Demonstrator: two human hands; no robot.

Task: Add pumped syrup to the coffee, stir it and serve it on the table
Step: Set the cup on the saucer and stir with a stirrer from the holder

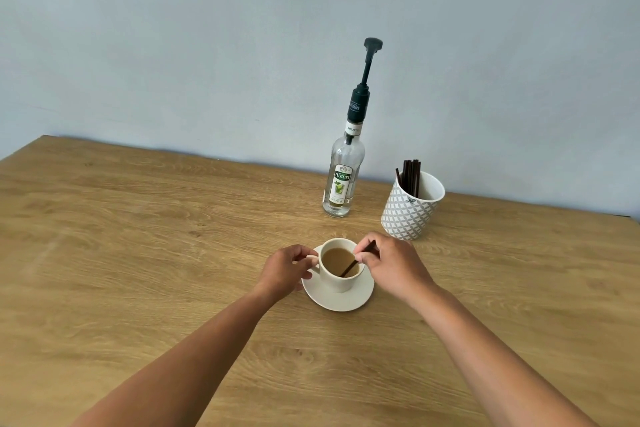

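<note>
Lower centre: our left hand [285, 269] grips cup [337, 282] handle, right hand [388, 262] pinches stirrer [349, 268]; brisk stirring risks slopping coffee [334, 258].

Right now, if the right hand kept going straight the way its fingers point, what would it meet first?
Probably the cup, at its rim: the right hand, pinching the stirrer, points leftward at it. Height is hard to judge from one view.

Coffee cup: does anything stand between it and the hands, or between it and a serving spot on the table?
Nothing visible does. The left hand holds the cup by its handle; the right hand pinches the stirrer dipped in the coffee. The syrup bottle and stirrer holder stand farther back, near the wall.
</note>
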